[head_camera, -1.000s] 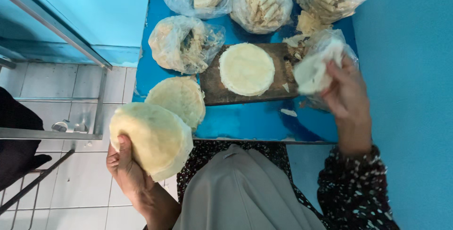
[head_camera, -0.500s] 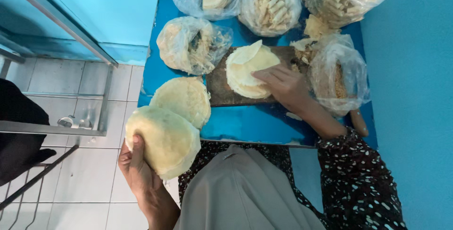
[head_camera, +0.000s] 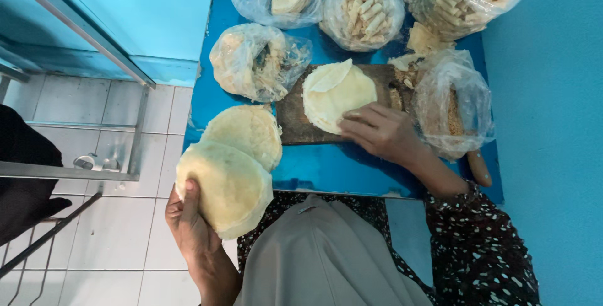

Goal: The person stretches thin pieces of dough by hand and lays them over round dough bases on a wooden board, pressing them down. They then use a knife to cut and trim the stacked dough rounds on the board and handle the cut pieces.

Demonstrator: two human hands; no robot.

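Bags (head_camera: 363,11) of rolled pastries (head_camera: 367,6) behind hands (head_camera: 380,131).

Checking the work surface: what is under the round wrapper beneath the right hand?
A dark wooden board lies under the wrapper, on the blue table. The board's middle is covered.

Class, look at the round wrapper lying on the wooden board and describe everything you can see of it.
The wrapper is a thin, pale cream, roughly round sheet, soft like dough. It lies flat on the dark wooden board, with its upper left edge folded over onto itself. The right hand presses its fingertips on the lower right edge. Crumbs lie on the board just right of it.
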